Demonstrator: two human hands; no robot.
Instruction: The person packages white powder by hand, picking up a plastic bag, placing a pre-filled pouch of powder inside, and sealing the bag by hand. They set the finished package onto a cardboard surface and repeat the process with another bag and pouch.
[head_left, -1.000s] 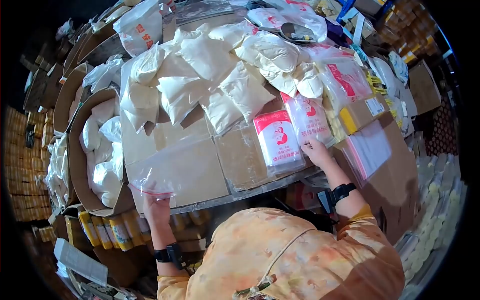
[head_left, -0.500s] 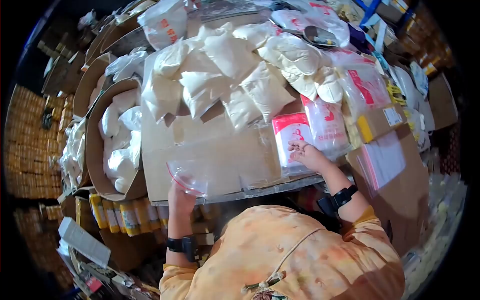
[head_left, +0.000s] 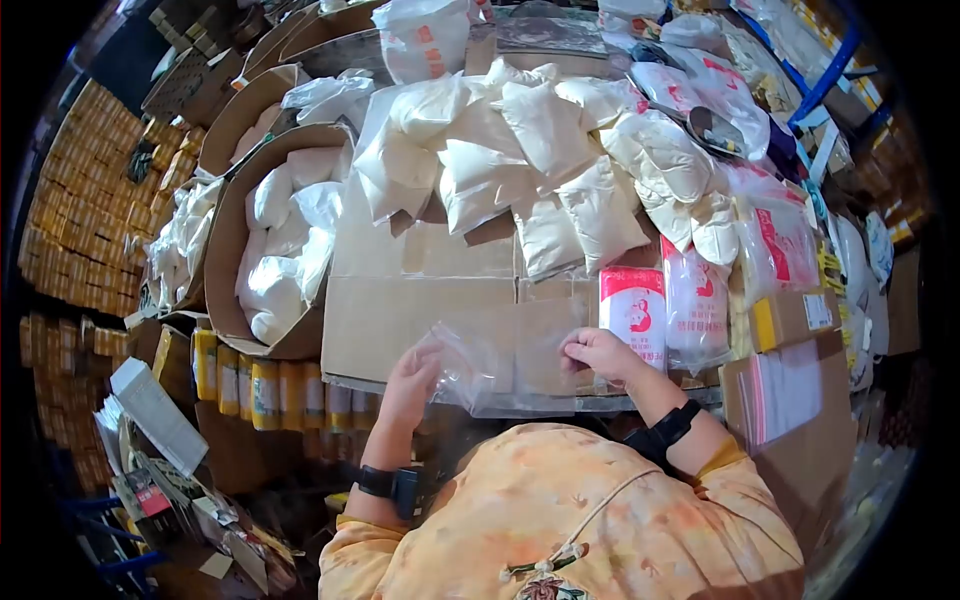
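A clear plastic bag (head_left: 472, 372) is stretched between my two hands near the front edge of the cardboard-covered table (head_left: 400, 315). My left hand (head_left: 408, 382) grips its crumpled left side, fingers closed. At the other side, my right hand (head_left: 602, 355) pinches the film between thumb and fingers. The bag is see-through, with cardboard showing behind it. Just beyond my right hand lies a red-and-white printed pack (head_left: 634, 310), and a second printed pack (head_left: 697, 310) sits to its right. Several filled bags of pale powder (head_left: 485, 165) are heaped farther back.
To the left stands a cardboard drum (head_left: 225, 270) holding white filled bags (head_left: 275, 290). A small brown box (head_left: 793, 320) rests at the right, above pink-edged clear bags (head_left: 788, 390). Yellow-labelled rolls or packs (head_left: 265, 390) line the space below the table's left front.
My right hand has come off the printed pack and moved to the plastic bag, pinching its right side. My left hand still holds the bag. The view has shifted left.
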